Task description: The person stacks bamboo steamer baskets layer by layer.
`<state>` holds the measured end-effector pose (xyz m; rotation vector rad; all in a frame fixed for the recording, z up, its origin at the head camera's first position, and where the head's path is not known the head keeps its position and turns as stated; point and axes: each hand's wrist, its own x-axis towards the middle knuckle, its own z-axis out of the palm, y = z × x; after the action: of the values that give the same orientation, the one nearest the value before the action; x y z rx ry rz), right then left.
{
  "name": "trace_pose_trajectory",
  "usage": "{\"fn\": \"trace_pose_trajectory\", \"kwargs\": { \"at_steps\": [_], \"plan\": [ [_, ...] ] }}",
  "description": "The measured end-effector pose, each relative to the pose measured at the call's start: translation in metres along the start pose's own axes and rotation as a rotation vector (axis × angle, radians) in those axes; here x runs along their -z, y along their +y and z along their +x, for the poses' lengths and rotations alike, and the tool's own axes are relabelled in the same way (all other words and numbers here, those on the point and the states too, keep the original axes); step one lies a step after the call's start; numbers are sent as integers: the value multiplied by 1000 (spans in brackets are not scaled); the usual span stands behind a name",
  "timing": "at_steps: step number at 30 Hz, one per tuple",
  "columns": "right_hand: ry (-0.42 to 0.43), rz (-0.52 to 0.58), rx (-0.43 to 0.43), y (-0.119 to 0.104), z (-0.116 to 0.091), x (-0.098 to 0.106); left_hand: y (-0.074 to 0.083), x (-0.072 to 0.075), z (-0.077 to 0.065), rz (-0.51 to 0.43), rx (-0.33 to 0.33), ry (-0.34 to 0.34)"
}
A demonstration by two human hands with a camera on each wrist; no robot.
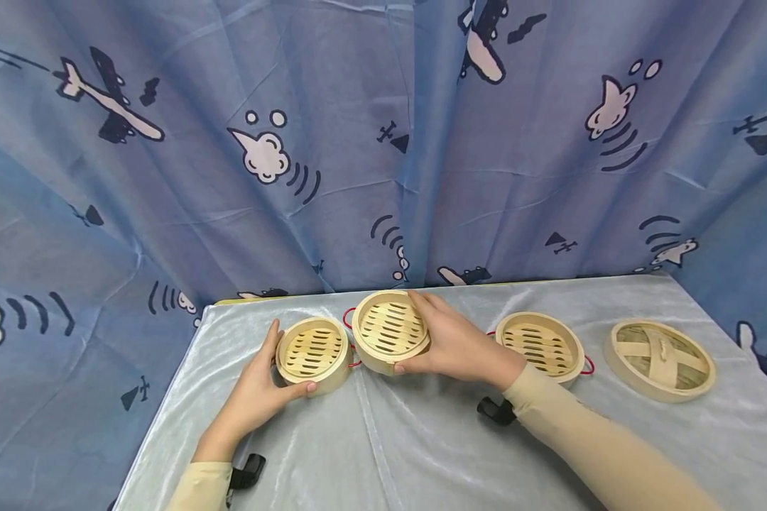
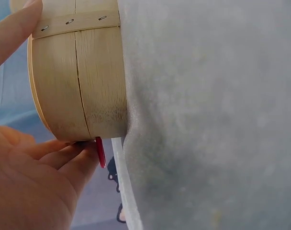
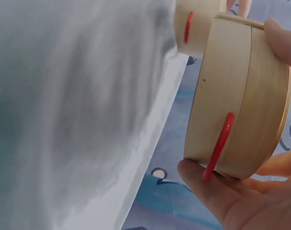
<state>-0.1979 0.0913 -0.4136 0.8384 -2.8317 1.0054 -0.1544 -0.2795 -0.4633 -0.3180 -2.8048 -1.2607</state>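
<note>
On the left of the table stands a small round bamboo steamer basket (image 1: 313, 353) with a slatted bottom. My left hand (image 1: 256, 390) grips it, thumb on the near side and fingers round the far left side. A red loop handle (image 2: 101, 152) shows by those fingers in the left wrist view. Just to its right, my right hand (image 1: 450, 342) holds a second steamer basket (image 1: 390, 328) between thumb and fingers. This one is raised off the cloth, as the right wrist view shows, with its red loop handle (image 3: 218, 146) on the side near my fingers.
A third steamer basket (image 1: 540, 346) with red loops sits behind my right forearm. At the far right lies a woven bamboo lid (image 1: 660, 360) with a cross band. A grey cloth covers the table (image 1: 332, 454), and a blue patterned curtain (image 1: 358, 142) hangs behind it.
</note>
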Motion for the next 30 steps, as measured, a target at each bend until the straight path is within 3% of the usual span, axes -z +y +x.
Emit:
{"fn": "trace_pose_trajectory", "kwargs": {
  "at_steps": [9, 18, 30],
  "plan": [
    [10, 24, 41, -13, 16, -9, -2, 3, -1, 0, 6, 2],
    [-49, 55, 66, -22, 27, -18, 0, 2, 0, -31, 12, -5],
    [-62, 68, 84, -30, 40, -34, -2, 0, 1, -46, 7, -3]
  ]
}}
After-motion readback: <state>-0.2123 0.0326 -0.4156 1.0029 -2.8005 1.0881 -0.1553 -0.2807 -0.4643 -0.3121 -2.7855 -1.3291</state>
